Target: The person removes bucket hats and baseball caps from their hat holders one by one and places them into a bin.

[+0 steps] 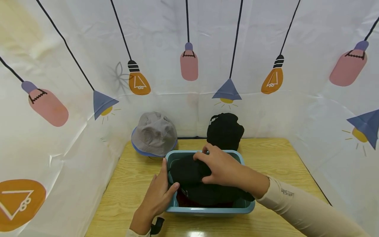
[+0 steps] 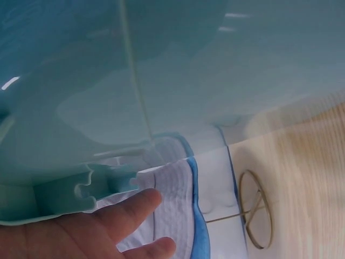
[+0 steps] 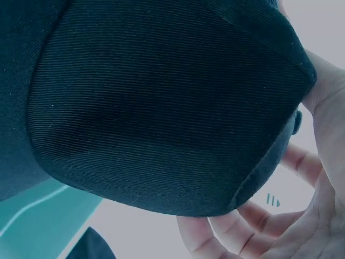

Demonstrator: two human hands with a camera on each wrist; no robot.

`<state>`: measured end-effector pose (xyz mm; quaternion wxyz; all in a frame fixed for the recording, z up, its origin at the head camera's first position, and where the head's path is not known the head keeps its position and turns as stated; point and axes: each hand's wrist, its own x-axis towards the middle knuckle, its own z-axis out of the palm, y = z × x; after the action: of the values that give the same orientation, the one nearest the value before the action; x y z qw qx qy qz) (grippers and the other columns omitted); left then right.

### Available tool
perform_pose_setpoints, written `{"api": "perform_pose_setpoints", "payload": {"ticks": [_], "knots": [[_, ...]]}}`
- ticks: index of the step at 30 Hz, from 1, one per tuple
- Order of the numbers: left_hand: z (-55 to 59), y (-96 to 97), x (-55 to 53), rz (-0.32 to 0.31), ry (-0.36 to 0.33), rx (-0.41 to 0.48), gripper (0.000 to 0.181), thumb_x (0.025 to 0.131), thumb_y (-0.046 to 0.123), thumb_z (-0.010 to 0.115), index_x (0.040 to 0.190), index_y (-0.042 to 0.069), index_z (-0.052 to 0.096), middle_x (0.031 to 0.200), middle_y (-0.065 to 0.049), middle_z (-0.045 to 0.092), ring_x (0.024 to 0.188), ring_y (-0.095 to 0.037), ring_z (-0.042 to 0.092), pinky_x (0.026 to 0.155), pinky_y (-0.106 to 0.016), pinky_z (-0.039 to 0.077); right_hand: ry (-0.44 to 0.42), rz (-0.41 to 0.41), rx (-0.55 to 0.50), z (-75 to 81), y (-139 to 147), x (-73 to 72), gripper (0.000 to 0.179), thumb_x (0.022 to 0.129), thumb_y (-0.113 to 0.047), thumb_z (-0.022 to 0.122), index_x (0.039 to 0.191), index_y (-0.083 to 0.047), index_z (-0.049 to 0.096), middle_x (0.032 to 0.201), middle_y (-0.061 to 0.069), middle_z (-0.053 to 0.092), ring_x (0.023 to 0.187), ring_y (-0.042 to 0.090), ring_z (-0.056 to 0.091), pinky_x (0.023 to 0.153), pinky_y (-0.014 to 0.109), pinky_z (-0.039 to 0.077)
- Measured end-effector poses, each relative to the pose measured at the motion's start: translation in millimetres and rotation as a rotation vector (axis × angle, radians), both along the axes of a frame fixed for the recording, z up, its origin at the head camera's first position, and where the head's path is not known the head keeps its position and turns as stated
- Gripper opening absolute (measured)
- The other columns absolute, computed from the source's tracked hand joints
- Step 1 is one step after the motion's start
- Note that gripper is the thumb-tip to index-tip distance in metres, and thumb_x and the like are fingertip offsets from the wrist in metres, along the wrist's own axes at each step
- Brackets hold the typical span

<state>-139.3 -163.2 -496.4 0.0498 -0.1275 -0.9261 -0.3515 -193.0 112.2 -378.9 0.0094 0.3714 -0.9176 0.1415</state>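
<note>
A light-blue plastic basin (image 1: 210,210) stands on the table, holding black fabric headwear and something dark red (image 1: 185,200) low inside. My right hand (image 1: 223,168) grips a black cap (image 1: 188,169) at the top of the pile, thumb on the near side and fingers on the far side. Its ribbed cloth fills most of the right wrist view, with my fingers (image 3: 259,229) around its edge. More black fabric (image 1: 207,194) lies beneath it. My left hand (image 1: 157,194) holds the basin's left side, thumb over the rim and fingers along the outer wall.
A grey bucket hat (image 1: 157,131) with a blue edge sits behind the basin at left, raised above the table. A black cap (image 1: 225,130) stands behind at right. The wooden table (image 1: 272,158) meets a white printed sheet (image 1: 165,39) at the back.
</note>
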Motion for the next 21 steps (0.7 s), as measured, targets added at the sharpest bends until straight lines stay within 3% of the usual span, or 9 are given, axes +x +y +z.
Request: {"api": "perform_pose_setpoints", "payload": {"ticks": [21], "knots": [[3.1, 1.9, 1.7, 0.000, 0.023, -0.036, 0.088, 0.106, 0.042, 0.054, 0.167, 0.010, 0.000, 0.173, -0.010, 0.016, 0.155, -0.036, 0.030, 0.117, -0.076, 0.021, -0.075, 0.018, 0.077, -36.1, -6.9, -9.1, 0.063, 0.079, -0.045, 0.089, 0.133, -0.032, 0.060, 0.122, 0.003, 0.054, 0.099, 0.015, 0.054, 0.079, 0.034, 0.054]]}}
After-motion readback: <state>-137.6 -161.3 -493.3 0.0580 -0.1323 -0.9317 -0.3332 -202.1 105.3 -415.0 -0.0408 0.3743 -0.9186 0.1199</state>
